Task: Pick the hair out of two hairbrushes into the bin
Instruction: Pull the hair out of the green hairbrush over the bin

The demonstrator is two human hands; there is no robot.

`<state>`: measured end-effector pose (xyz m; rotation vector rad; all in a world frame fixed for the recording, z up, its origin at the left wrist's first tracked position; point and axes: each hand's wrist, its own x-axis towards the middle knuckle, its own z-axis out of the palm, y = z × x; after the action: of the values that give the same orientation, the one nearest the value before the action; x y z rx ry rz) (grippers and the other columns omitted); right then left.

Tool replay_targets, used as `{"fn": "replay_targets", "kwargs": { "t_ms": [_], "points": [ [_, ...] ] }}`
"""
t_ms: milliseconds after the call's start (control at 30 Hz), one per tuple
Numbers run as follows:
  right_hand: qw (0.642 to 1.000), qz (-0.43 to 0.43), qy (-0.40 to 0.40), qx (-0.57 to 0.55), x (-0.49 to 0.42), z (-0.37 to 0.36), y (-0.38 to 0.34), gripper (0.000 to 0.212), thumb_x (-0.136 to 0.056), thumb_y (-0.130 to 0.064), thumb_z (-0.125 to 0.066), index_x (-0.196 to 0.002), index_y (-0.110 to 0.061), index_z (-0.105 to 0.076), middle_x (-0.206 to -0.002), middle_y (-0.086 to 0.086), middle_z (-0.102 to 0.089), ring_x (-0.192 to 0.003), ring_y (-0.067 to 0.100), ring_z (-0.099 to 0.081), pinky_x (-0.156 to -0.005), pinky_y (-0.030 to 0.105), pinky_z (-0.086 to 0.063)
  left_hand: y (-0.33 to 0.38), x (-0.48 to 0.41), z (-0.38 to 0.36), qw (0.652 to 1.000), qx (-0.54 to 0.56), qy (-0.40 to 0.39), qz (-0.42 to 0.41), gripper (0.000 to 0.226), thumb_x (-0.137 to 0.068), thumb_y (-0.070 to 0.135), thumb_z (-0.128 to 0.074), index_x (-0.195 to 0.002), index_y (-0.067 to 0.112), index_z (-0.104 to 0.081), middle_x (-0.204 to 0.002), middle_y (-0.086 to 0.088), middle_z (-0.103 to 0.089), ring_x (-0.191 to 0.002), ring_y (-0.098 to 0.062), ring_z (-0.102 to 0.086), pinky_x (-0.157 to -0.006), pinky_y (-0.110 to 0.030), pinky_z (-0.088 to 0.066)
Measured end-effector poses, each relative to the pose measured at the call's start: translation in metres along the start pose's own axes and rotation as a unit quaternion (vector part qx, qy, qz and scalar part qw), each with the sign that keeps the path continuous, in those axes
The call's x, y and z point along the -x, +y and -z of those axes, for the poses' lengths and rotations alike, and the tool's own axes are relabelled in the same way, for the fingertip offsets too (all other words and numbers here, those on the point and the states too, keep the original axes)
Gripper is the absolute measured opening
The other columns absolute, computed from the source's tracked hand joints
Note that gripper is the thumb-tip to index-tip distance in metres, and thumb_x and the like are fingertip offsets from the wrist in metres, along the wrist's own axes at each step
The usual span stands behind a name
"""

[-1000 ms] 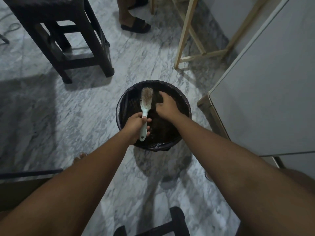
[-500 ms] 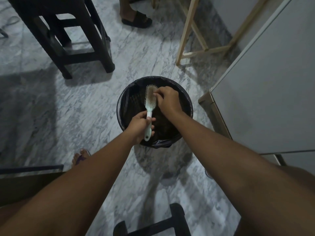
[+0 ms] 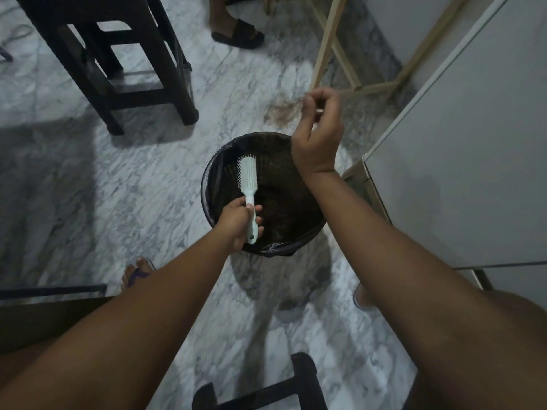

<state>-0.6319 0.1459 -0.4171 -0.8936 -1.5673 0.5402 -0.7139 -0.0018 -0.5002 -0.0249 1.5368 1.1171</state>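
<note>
A round black bin (image 3: pixel 213 173) with a dark liner stands on the marble floor. My left hand (image 3: pixel 236 221) grips the handle of a pale mint hairbrush (image 3: pixel 248 176), held over the bin's left half with its bristles turned left. My right hand (image 3: pixel 318 134) is raised above the bin's far right rim, fingers pinched on a blurred wisp of brown hair (image 3: pixel 282 110) that trails to the left. Only one hairbrush is in view.
A dark wooden stool (image 3: pixel 118 63) stands at the far left. Another person's sandalled foot (image 3: pixel 236 32) is at the top. A light wooden frame (image 3: pixel 334 48) and a white cabinet (image 3: pixel 461 143) lie to the right. My own foot (image 3: pixel 136 273) is near left. A dark stool (image 3: pixel 266 389) is below.
My right hand has pulled up and away from the brush, lifting a clump of hair off it. The brush now looks free of hair and has turned bristles leftward.
</note>
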Motion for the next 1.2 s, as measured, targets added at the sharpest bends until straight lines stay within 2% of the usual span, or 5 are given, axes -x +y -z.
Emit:
{"fn": "replay_targets", "kwargs": {
  "t_ms": [167, 367, 600, 900, 1200],
  "points": [
    [0.966, -0.137, -0.179, 0.123, 0.032, 0.009, 0.039, 0.01, -0.096, -0.012, -0.049, -0.096, -0.006, -0.057, -0.093, 0.006, -0.062, -0.085, 0.021, -0.058, -0.075, 0.041, -0.051, 0.004, 0.003, 0.001, 1.0, -0.004, -0.009, -0.012, 0.029, -0.105, 0.009, -0.038, -0.13, 0.016, -0.051, -0.106, -0.004, -0.06, -0.067, -0.015, -0.052, -0.058, -0.033, -0.049],
    [0.781, -0.304, -0.454, 0.303, 0.062, 0.013, 0.063, 0.051, -0.083, -0.015, -0.056, -0.134, -0.008, -0.053, -0.143, 0.019, -0.044, -0.129, 0.039, -0.047, -0.107, 0.045, -0.044, 0.006, 0.002, 0.001, 0.999, -0.027, -0.021, -0.031, 0.036, -0.104, 0.009, -0.041, -0.138, 0.016, -0.049, -0.109, -0.004, -0.063, -0.068, -0.015, -0.054, -0.059, -0.033, -0.051],
    [0.857, -0.365, -0.362, 0.035, 0.064, -0.008, 0.05, 0.071, -0.082, -0.044, -0.071, -0.146, -0.027, -0.044, -0.137, 0.008, -0.059, -0.124, 0.02, -0.058, -0.101, 0.046, -0.052, 0.005, 0.007, -0.001, 0.996, -0.057, -0.047, -0.043, 0.036, -0.104, 0.011, -0.043, -0.138, 0.022, -0.048, -0.112, -0.003, -0.064, -0.076, -0.017, -0.054, -0.064, -0.035, -0.052],
    [0.914, -0.314, -0.249, 0.066, 0.054, -0.009, 0.051, 0.01, -0.085, -0.02, -0.075, -0.088, -0.01, -0.077, -0.078, 0.003, -0.076, -0.061, 0.013, -0.071, -0.068, 0.03, -0.061, 0.006, 0.005, -0.001, 0.996, -0.063, -0.045, -0.053, 0.034, -0.104, 0.012, -0.044, -0.135, 0.025, -0.049, -0.113, -0.003, -0.065, -0.075, -0.016, -0.055, -0.061, -0.034, -0.052],
    [0.936, -0.293, -0.145, 0.128, 0.058, 0.008, 0.059, 0.01, -0.093, -0.011, -0.062, -0.091, -0.005, -0.07, -0.091, 0.006, -0.071, -0.083, 0.015, -0.063, -0.075, 0.019, -0.048, 0.0, 0.001, 0.007, 0.998, -0.021, -0.027, -0.054, 0.037, -0.104, 0.009, -0.043, -0.138, 0.018, -0.049, -0.111, -0.004, -0.064, -0.071, -0.016, -0.055, -0.06, -0.033, -0.052]
  ]
}}
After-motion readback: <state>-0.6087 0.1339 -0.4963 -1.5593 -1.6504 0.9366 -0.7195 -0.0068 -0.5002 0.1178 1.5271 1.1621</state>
